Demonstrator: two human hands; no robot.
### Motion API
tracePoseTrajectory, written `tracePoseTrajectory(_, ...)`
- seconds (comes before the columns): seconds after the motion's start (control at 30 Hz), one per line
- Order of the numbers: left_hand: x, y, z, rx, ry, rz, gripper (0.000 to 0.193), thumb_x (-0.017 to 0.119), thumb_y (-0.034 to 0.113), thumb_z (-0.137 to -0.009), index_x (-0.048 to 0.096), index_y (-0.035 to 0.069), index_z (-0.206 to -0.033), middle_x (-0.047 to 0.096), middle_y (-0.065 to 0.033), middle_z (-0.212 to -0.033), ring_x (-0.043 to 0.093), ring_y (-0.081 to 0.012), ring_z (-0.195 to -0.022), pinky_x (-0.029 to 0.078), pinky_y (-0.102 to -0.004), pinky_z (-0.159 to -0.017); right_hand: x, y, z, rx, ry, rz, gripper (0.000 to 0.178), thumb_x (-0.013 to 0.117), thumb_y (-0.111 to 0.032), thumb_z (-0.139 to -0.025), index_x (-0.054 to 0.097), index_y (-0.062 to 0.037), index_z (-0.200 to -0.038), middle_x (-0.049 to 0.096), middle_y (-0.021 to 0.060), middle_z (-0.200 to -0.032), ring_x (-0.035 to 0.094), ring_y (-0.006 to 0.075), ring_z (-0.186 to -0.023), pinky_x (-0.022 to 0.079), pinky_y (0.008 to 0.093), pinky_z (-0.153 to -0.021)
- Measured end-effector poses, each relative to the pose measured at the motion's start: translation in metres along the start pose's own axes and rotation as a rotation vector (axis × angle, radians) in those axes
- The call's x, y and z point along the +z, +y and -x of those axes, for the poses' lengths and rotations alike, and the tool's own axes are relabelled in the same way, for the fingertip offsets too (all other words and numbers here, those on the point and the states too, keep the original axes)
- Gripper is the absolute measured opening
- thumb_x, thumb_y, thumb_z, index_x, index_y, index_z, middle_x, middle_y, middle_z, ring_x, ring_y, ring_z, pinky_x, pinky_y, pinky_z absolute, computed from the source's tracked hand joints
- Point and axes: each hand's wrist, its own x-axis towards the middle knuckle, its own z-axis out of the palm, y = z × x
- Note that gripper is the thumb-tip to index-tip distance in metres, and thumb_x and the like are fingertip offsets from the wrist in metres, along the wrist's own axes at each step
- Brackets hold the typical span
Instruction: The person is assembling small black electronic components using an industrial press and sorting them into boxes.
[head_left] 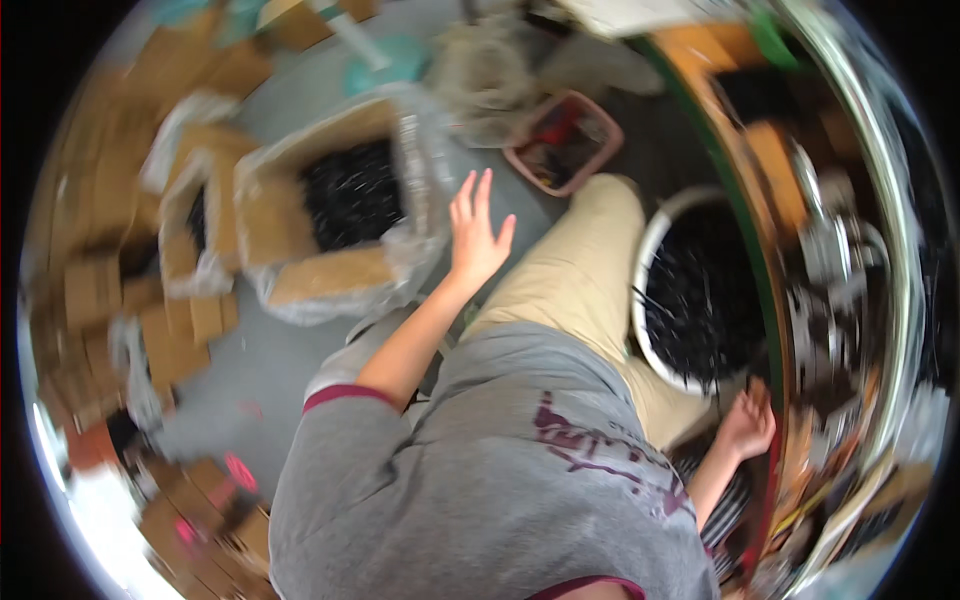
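Here's the right hand [747, 425], half curled at the near end of the white tub [643, 330] by the desk [690, 45]; its fingertips are too blurred to tell whether they pinch anything. The left hand [482, 240] hangs in the air, fingers spread wide, holding nothing. Into the tub, beside the legs [560, 260]: black parts [700, 310], looking light, stiff and slick, probably best pinched off the top; the loaded tub looks heavy, one for the rim. Its right side sinks into shadow. Further left, the box [275, 215] carries another dark heap, single shapes smeared, its liner [425, 190] probably slippery.
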Motion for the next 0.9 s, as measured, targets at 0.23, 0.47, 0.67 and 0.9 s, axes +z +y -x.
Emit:
tracePoseTrajectory(0.23, 0.074, 0.114, -0.035, 0.206, -0.474, 0.515, 0.053, 0.062, 0.011, -0.091, 0.043, 0.003, -0.140, 0.055, -0.0185, -0.130, 0.054, -0.0336, -0.121, 0.042, -0.0407, -0.104, -0.043, 0.062, 0.041, -0.153, 0.645, 0.731, 0.038, 0.063, -0.017, -0.090, 0.049, -0.0041, -0.123, 0.059, 0.0090, -0.115, 0.058, 0.0201, -0.109, 0.049, 0.0378, -0.086)
tracePoseTrajectory(0.47, 0.185, 0.137, -0.049, -0.481, -0.845, 0.737, 0.065, 0.047, 0.043, -0.101, 0.036, -0.002, -0.147, 0.042, -0.0142, -0.150, 0.041, -0.0242, -0.137, 0.031, -0.0306, -0.111, -0.056, 0.080, 0.006, 0.091, 0.493, 0.446, 0.035, 0.056, -0.031, -0.097, 0.053, -0.0046, -0.119, 0.060, 0.0076, -0.099, 0.060, 0.0173, -0.090, 0.049, 0.0315, -0.072)
tracePoseTrajectory(0.67, 0.213, 0.137, -0.041, -0.668, -0.788, 1.106, 0.058, 0.056, 0.044, -0.098, 0.052, -0.001, -0.133, 0.062, -0.0093, -0.127, 0.056, -0.0169, -0.115, 0.040, -0.0289, -0.100, -0.046, 0.088, -0.029, 0.222, 0.639, 0.560, 0.037, 0.048, -0.034, -0.100, 0.058, -0.0088, -0.126, 0.061, 0.0022, -0.094, 0.050, 0.0109, -0.063, 0.042, 0.0259, -0.058)
tracePoseTrajectory(0.9, 0.222, 0.120, -0.046, -0.830, -0.886, 1.307, 0.048, 0.056, 0.045, -0.098, 0.059, 0.003, -0.120, 0.068, -0.0091, -0.107, 0.064, -0.0186, -0.097, 0.051, -0.0330, -0.088, -0.048, 0.077, -0.027, 0.268, 0.474, 0.430, 0.040, 0.046, -0.034, -0.100, 0.054, -0.0081, -0.129, 0.064, 0.0035, -0.093, 0.053, 0.0127, -0.063, 0.040, 0.0271, -0.057)
